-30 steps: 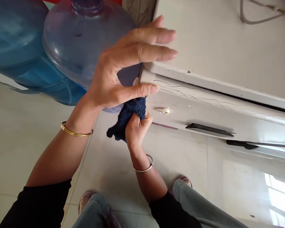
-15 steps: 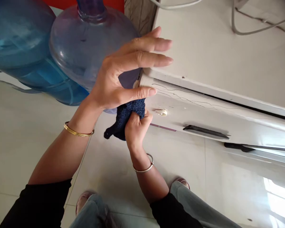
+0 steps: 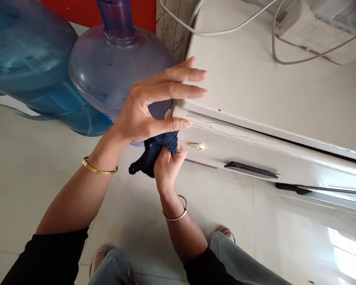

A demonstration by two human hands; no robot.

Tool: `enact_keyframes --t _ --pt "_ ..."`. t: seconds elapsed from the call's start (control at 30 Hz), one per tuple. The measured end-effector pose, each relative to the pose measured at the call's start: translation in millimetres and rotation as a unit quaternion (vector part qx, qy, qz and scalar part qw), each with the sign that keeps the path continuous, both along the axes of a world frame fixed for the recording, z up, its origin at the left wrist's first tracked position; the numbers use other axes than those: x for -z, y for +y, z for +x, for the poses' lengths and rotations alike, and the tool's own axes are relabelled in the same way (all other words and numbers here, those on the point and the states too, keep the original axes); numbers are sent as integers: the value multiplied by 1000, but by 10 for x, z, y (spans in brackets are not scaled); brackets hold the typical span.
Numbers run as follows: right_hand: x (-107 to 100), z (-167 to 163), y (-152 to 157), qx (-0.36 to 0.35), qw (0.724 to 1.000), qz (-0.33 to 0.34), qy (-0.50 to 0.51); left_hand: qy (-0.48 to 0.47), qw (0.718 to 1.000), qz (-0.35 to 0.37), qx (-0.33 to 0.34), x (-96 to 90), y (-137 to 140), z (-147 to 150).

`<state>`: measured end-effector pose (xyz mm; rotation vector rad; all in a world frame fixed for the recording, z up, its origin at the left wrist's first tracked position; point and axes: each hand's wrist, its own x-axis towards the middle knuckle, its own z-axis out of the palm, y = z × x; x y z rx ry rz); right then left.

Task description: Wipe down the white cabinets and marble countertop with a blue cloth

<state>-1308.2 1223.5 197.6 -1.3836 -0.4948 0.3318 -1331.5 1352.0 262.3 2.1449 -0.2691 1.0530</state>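
My left hand (image 3: 150, 105) is open, its fingers stretched over the top corner of a white cabinet (image 3: 255, 91) and its thumb lower, by the cabinet's front edge. Whether the fingertips touch the surface I cannot tell. Below it, my right hand (image 3: 169, 164) is closed round a dark blue fluffy cloth (image 3: 150, 156), by the cabinet's side corner. One end of the cloth hangs out to the left, and part of it is hidden behind my left thumb.
Large blue water bottles (image 3: 112, 67) stand left of the cabinet, close behind my left hand. A pale cable (image 3: 225, 31) loops over the cabinet top near a white object (image 3: 320, 31). A black handle (image 3: 252, 169) sticks out of the cabinet front. My feet stand on the tiled floor (image 3: 130, 221).
The view has shifted, bringing more of the bottles and cable into sight. Both hands keep about the same place at the cabinet corner, the cloth still in my right hand.
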Motion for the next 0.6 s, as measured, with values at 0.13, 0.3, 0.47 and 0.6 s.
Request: enact_keyframes --t 0.13,0.3,0.47,0.6 --pt "22 -2 1 -7 1000 -11 -8 -5 1000 13 1 6 13 5" --pt "57 15 -14 -1 997 -58 -41 -16 1000 19 3 -4 29 6" --pt "77 30 -15 13 998 -53 -39 -14 1000 24 2 -3 35 15" --pt "78 30 -9 18 998 -47 -45 -14 1000 12 -4 18 27 18"
